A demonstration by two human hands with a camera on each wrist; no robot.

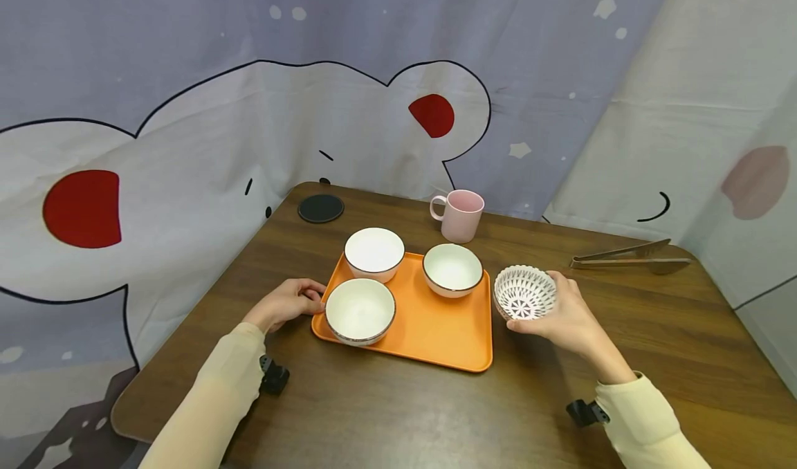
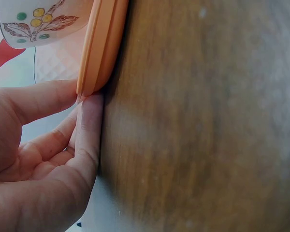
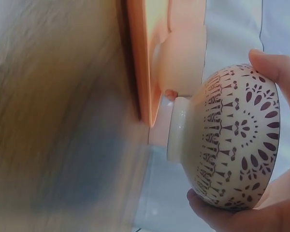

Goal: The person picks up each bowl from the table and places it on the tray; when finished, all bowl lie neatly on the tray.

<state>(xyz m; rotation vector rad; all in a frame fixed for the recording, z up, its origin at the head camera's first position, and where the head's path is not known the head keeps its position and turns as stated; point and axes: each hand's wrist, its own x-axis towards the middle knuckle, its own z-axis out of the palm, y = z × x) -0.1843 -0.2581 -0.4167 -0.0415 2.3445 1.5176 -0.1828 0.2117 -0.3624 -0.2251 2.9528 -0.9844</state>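
Observation:
My left hand (image 1: 288, 304) pinches the left rim of an orange tray (image 1: 442, 334), thumb above and fingers beneath in the left wrist view. Three white bowls with dark rims are on the tray: a back-left bowl (image 1: 374, 251), a front-left bowl (image 1: 360, 310) and a back-right bowl (image 1: 452, 268). Just right of the tray, my right hand (image 1: 571, 320) grips a white bowl with a dark red-brown pattern (image 3: 237, 140) by its sides. That bowl is held upright above the table, its foot showing in the right wrist view.
Behind the tray stands a pink mug (image 1: 462, 216). A dark round coaster (image 1: 320, 208) lies at the back left of the wooden table (image 1: 373, 420). Tongs (image 1: 629, 258) lie at the back right. A printed curtain (image 1: 349, 26) hangs behind the table.

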